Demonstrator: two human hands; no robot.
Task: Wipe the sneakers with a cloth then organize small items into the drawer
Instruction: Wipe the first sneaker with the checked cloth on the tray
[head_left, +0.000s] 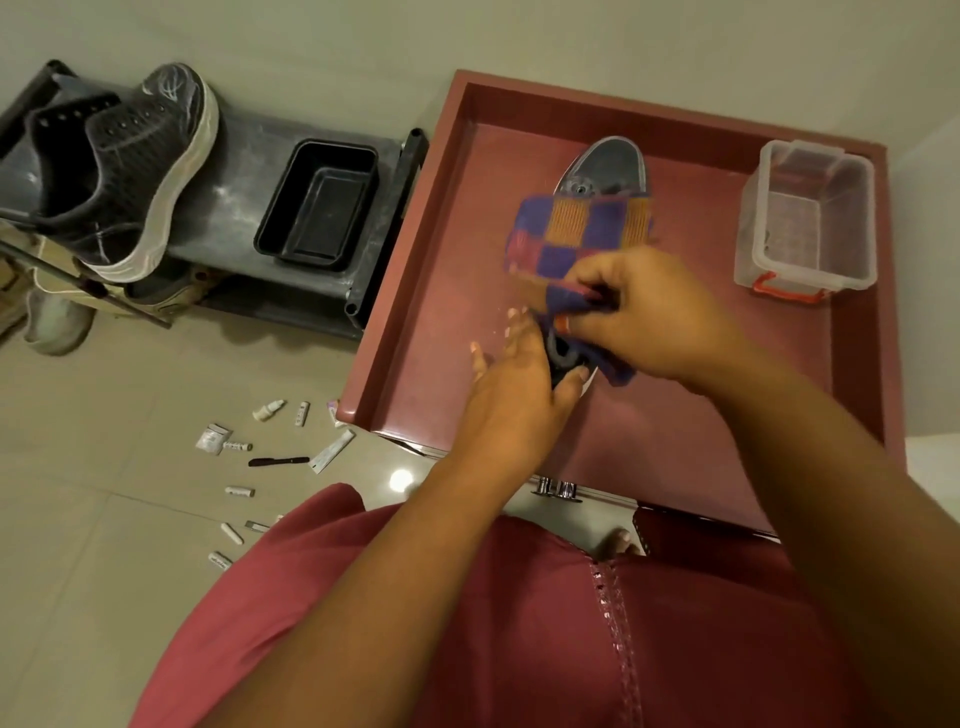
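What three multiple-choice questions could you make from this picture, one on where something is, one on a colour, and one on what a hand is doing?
1. Where is the clear plastic box?
A. on the floor tiles
B. in the far right corner of the red drawer
C. on the shoe rack

2. What colour is the small tray on the shoe rack?
A. black
B. white
C. red

3. What is the right hand doing?
A. resting open on the floor
B. lifting the clear box
C. gripping the checked cloth over the sneaker

Answers: 1 B, it stands inside the drawer by the far right wall. 2 A, the tray is black all over. 3 C, its fingers bunch the cloth against the sneaker.
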